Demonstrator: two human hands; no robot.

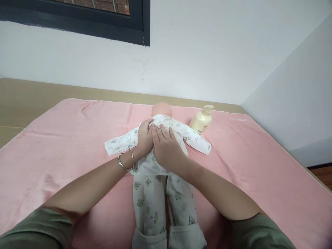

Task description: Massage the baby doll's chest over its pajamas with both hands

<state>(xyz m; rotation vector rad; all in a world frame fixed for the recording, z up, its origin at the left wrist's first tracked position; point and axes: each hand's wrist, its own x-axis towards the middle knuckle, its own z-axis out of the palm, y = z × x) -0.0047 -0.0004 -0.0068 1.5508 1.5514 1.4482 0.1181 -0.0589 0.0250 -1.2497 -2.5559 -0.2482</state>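
Observation:
A baby doll (161, 109) in a white printed top and trousers (150, 204) lies on a pink cloth, its head away from me and its sleeves spread to both sides. My left hand (145, 136) rests on the upper part of the top, with a silver bangle at the wrist. Beside it, my right hand (167, 147) lies flat on the top with its fingers pointing up and left. The fingertips of my right hand meet the edge of my left hand. Neither hand grasps anything that I can see.
The pink cloth (77, 138) covers most of a wooden surface (23, 93). A cream pump bottle (201, 121) stands tilted in view just beyond the right sleeve. Behind are a white wall (197, 52) and a dark window frame (140, 20).

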